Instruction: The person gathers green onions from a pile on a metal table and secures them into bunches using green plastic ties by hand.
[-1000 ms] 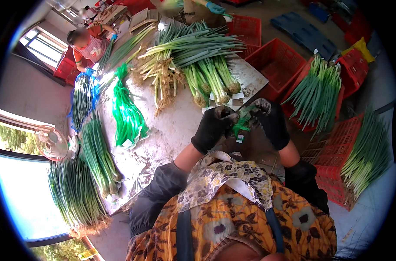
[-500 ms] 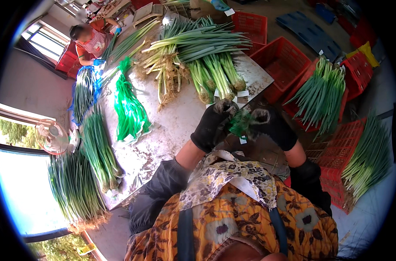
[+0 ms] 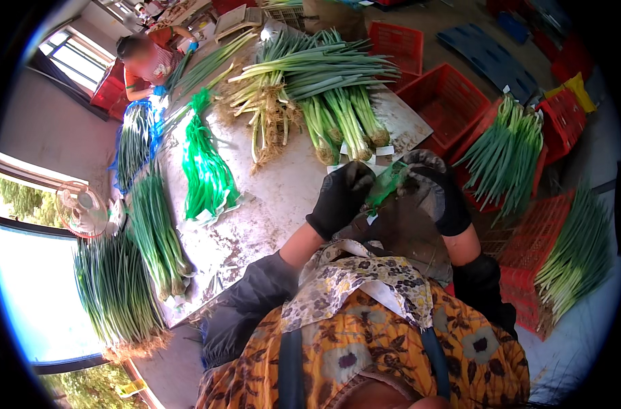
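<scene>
A small green mesh bag (image 3: 389,183) with a white tag at its lower end is stretched between my hands, just off the table's near edge. My left hand (image 3: 343,199), in a dark glove, pinches its left side. Opposite it, my right hand (image 3: 441,189), gloved with dirty fingertips, has its fingers curled on the bag's right side. Trimmed bundles of green onions (image 3: 346,123) lie just beyond my hands, their root ends toward me. Behind them is a heap of loose green onions (image 3: 310,71) with shaggy roots (image 3: 266,126).
A pile of green mesh bags (image 3: 207,170) lies on the white table (image 3: 256,204). More green onions (image 3: 153,232) line its left side, near a fan (image 3: 85,208). Red crates (image 3: 447,102) stand at the right, some holding green onions (image 3: 505,153). A co-worker (image 3: 146,65) works at the far left.
My hands have moved slightly apart, and the bunched green mesh bag is now spread flatter between them. My right hand has risen a little.
</scene>
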Available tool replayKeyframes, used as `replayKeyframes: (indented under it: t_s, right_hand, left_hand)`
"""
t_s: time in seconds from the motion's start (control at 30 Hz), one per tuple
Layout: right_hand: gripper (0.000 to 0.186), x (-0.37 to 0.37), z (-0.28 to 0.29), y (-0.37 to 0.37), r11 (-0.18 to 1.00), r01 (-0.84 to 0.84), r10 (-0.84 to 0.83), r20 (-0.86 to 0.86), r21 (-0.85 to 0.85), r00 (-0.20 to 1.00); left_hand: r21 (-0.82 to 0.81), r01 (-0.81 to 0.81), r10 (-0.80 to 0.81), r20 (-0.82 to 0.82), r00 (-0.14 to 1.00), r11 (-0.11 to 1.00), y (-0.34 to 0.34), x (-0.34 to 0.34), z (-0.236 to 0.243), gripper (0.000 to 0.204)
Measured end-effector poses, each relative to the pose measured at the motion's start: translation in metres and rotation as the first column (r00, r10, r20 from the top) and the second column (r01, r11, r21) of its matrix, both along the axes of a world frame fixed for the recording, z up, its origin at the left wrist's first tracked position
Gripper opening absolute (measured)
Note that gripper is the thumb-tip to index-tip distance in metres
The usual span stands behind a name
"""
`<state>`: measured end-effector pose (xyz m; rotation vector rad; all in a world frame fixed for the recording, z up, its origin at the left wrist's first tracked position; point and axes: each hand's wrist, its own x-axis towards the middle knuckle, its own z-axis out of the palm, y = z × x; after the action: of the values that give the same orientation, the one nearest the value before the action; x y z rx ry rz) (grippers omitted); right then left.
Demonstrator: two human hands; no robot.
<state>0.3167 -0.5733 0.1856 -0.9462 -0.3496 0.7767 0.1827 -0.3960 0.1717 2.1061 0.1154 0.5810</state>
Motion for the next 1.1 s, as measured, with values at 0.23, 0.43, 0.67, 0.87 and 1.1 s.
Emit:
replayKeyframes:
  t_s: [0.23, 0.43, 0.67, 0.87, 1.1]
  right_hand:
    - [0.021, -0.012, 0.008, -0.002, 0.955, -0.159, 0.155, -0.036, -0.25, 0.987]
    - [0.013, -0.031, -0.016, 0.03, 0.944, -0.009, 0.122, 0.324, -0.33, 0.938]
    - [0.013, -0.018, -0.032, 0.019, 0.851, 0.274, 0.036, 0.569, -0.448, 0.821]
    - [0.017, -0.05, 0.003, 0.075, 0.972, 0.124, 0.054, 0.702, -0.2, 0.71]
    - [0.011, -0.058, 0.013, 0.094, 0.983, -0.061, 0.102, 0.242, -0.173, 0.965]
  left_hand:
    - [-0.295, -0.208, 0.153, -0.2, 0.968, 0.932, -0.002, -0.007, 0.011, 0.012]
    - [-0.421, -0.125, 0.105, -0.071, 0.992, 0.898, -0.003, -0.006, -0.01, 0.013]
    - [-0.869, -0.018, 0.098, 0.035, 0.995, 0.494, 0.043, -0.02, 0.005, 0.02]
    - [-0.736, -0.098, 0.021, -0.113, 0.993, 0.67, 0.037, -0.029, 0.006, 0.013]
    - [-0.989, 0.128, -0.183, 0.139, 0.973, -0.073, 0.061, -0.05, 0.009, 0.009]
